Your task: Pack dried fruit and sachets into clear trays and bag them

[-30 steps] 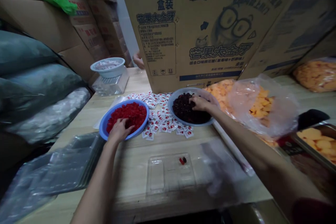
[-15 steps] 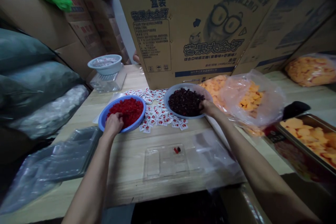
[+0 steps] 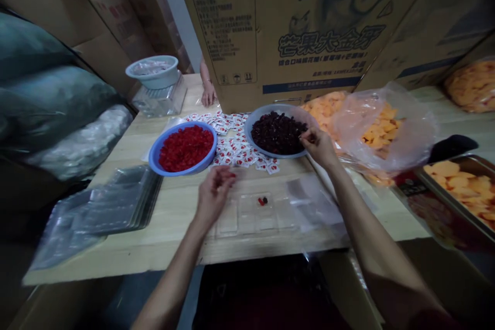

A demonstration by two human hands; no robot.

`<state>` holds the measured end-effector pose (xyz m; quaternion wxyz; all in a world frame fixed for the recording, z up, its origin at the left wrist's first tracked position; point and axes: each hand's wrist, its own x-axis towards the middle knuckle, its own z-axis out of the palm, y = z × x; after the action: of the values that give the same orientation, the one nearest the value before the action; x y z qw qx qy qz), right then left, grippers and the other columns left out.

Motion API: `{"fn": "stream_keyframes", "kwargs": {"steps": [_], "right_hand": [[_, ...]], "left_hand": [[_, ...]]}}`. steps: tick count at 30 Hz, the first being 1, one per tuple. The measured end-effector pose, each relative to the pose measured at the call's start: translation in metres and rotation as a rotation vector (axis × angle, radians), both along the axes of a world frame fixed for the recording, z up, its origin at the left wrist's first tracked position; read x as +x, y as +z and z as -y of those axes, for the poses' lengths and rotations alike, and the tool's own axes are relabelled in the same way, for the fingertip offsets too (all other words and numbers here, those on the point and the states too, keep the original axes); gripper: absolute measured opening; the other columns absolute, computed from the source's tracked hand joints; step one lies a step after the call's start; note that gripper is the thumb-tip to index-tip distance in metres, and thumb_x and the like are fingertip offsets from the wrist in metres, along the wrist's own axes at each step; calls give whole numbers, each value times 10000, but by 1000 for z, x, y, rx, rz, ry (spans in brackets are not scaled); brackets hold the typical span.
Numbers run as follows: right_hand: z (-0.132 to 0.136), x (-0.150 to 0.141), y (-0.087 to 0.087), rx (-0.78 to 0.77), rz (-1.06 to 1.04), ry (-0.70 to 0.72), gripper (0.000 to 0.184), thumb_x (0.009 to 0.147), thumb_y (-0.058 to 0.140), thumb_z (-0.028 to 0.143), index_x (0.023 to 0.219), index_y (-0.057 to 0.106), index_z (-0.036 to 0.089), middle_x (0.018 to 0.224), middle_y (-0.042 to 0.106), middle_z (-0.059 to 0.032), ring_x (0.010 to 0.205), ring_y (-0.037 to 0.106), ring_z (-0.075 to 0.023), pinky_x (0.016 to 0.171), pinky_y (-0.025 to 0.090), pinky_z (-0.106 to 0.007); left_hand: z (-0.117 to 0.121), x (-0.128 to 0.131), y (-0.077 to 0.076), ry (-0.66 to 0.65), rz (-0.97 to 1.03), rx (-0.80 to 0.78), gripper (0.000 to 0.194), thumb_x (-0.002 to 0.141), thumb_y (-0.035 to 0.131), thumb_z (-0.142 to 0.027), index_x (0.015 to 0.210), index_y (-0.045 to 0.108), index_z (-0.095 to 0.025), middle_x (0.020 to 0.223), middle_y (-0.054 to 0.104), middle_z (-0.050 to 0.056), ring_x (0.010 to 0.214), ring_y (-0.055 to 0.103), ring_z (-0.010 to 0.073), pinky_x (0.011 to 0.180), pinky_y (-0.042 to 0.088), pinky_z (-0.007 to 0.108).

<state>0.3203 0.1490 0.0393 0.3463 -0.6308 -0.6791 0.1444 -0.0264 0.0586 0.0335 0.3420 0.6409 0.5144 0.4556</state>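
Observation:
Pinched in the fingers of my left hand (image 3: 214,192) is a small red candy (image 3: 232,175), held just in front of the blue basin (image 3: 153,161) of red candies (image 3: 185,148). My right hand (image 3: 319,145) has its fingertips closed at the right rim of the pale basin (image 3: 251,140) of dark candies (image 3: 276,131); what they hold, if anything, is too small to make out. Between my arms lies a clear plastic tray (image 3: 247,219) with compartments. One red piece (image 3: 260,201) and one dark piece (image 3: 265,199) sit together in its right-hand part.
Small printed sachets (image 3: 232,150) lie between the basins. Stacked clear trays (image 3: 116,201) are at left. Bags of orange pieces (image 3: 382,131) and a box of orange slices (image 3: 460,180) stand right. A large carton (image 3: 309,36) blocks the back; another person's hand (image 3: 208,94) rests beside it.
My left hand has left the red candies and moved right and toward the tray with a red candy. My right hand has lifted slightly at the dark basin's rim. The view has tilted down.

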Motion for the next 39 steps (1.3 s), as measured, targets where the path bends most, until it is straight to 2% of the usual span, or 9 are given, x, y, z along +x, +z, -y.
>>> {"fn": "stream_keyframes", "kwargs": {"steps": [3, 7, 11, 14, 19, 22, 25, 33, 39], "right_hand": [[59, -32, -7, 72, -309, 179, 86, 860, 630, 265, 877, 580, 197, 815, 632, -16, 726, 580, -156, 651, 448, -250], [135, -87, -41, -88, -319, 330, 160, 875, 637, 226, 727, 581, 200, 725, 578, 1, 656, 535, -146, 603, 412, -256], [163, -113, -71, -77, -267, 353, 178, 910, 612, 197, 732, 608, 213, 777, 601, -24, 747, 575, -184, 675, 462, -298], [163, -115, -77, -16, -200, 381, 166, 951, 566, 215, 822, 670, 226, 875, 650, -60, 860, 598, -221, 794, 500, -371], [160, -114, -75, 22, -136, 400, 197, 961, 539, 228, 841, 693, 251, 907, 653, -75, 888, 604, -243, 800, 533, -415], [161, -113, -76, 18, -157, 372, 181, 956, 533, 226, 878, 691, 268, 965, 650, -84, 926, 617, -250, 824, 548, -430], [165, -108, -76, 8, -164, 339, 172, 955, 528, 243, 898, 687, 277, 971, 658, -85, 910, 632, -258, 803, 559, -437], [180, -91, -70, -16, -231, 314, 143, 948, 541, 311, 902, 676, 301, 944, 670, -93, 896, 652, -288, 782, 566, -458], [184, -96, -69, -55, -255, 347, 172, 973, 503, 319, 896, 655, 290, 902, 654, -85, 859, 644, -274, 748, 549, -428]], "left_hand": [[36, 32, -19, -166, -176, -69, 123, 919, 596, -302, 957, 669, -212, 870, 706, 21, 773, 643, 149, 726, 502, 264], [60, 54, -49, -267, -389, 53, 111, 933, 577, -252, 920, 681, -213, 920, 718, 49, 865, 647, 189, 803, 503, 329], [61, 55, -55, -356, -525, 195, 180, 953, 543, -272, 918, 713, -228, 925, 718, 76, 926, 624, 225, 863, 495, 397], [36, 29, -33, -290, -499, 222, 219, 970, 498, -281, 939, 708, -230, 930, 711, 74, 932, 623, 218, 859, 501, 377], [-72, -53, 12, 266, -614, 121, 210, 942, 493, -261, 1047, 658, -184, 1112, 660, 106, 1098, 583, 251, 1007, 433, 394], [-136, -87, 13, 357, -735, -34, 293, 820, 606, -167, 1111, 638, -154, 1249, 602, 164, 1231, 492, 329, 1070, 362, 450], [-169, -101, 0, 365, -723, -90, 370, 744, 637, -103, 1112, 635, -146, 1265, 599, 192, 1217, 498, 354, 1020, 387, 447], [-157, -127, -10, 367, -566, -133, 132, 738, 696, -229, 851, 695, -161, 888, 731, 103, 880, 654, 248, 866, 474, 355], [-142, -129, -2, 393, -353, -103, 193, 747, 666, -272, 866, 714, -128, 811, 733, 90, 737, 659, 194, 751, 510, 320]]}}
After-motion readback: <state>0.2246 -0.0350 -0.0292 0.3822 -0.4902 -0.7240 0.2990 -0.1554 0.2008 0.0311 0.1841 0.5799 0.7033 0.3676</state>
